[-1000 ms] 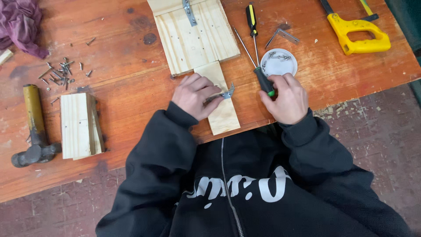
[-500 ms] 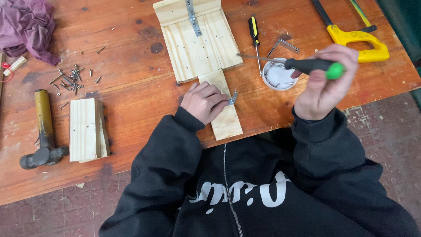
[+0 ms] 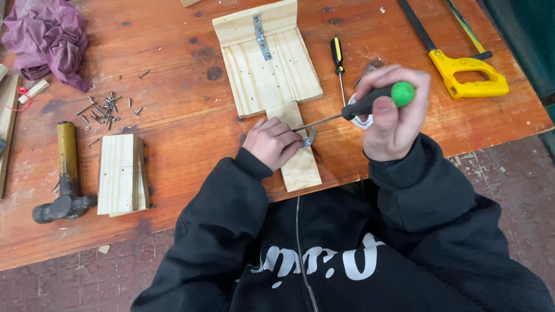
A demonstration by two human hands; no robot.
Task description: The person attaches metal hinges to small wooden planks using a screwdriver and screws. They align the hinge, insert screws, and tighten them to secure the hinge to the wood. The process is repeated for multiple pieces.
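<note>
My left hand (image 3: pixel 276 140) presses a small metal angle bracket (image 3: pixel 310 137) onto a narrow pale wood strip (image 3: pixel 299 162) at the table's near edge. My right hand (image 3: pixel 395 114) grips a screwdriver with a black and green handle (image 3: pixel 377 100); its shaft slants down left, and the tip meets the bracket. The strip butts against a larger pale wooden board (image 3: pixel 267 60) that carries a flat metal plate (image 3: pixel 261 36).
A second screwdriver (image 3: pixel 336 55), black and yellow, lies right of the board. A yellow-handled saw (image 3: pixel 467 72) is at the far right. Left side: a wood block (image 3: pixel 120 173), a hammer (image 3: pixel 65 173), several loose screws (image 3: pixel 103 110), a purple cloth (image 3: pixel 49 37). A small white dish (image 3: pixel 363 119) sits under my right hand.
My right hand lifted the green-handled screwdriver off the table and has swung it so the tip now points at the bracket. My left hand stayed on the bracket.
</note>
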